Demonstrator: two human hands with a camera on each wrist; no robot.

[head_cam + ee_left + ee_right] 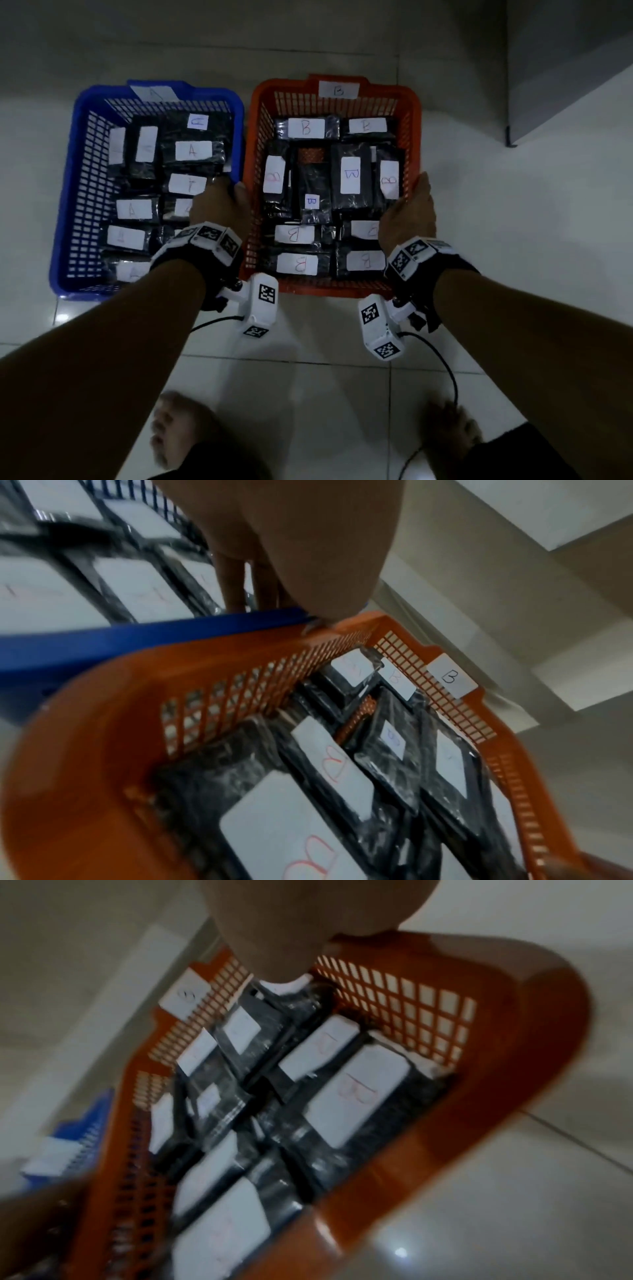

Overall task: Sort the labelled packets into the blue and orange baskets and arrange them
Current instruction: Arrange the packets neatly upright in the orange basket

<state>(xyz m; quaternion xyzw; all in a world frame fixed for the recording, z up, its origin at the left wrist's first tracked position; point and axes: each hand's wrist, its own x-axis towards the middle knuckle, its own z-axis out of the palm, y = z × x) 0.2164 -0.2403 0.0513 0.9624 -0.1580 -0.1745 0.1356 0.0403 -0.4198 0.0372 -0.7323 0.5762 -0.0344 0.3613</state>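
Note:
The orange basket (329, 289), tagged B (338, 89), holds several black packets with white B labels (351, 178). Touching its left side, the blue basket (65, 212) holds several packets labelled A (193, 150). My left hand (219, 205) is where the two baskets meet. Its fingers (236, 588) reach down inside the blue rim (137, 631), and its thumb lies on the orange rim. My right hand (407, 212) grips the orange basket's right rim (514, 993): thumb outside, fingers hidden inside.
Both baskets stand on a white tiled floor (513, 222). A grey wall or cabinet (565, 68) rises at the upper right. My bare feet (178, 428) (452, 431) are at the bottom, with a black cable (442, 356) hanging from the right wrist camera.

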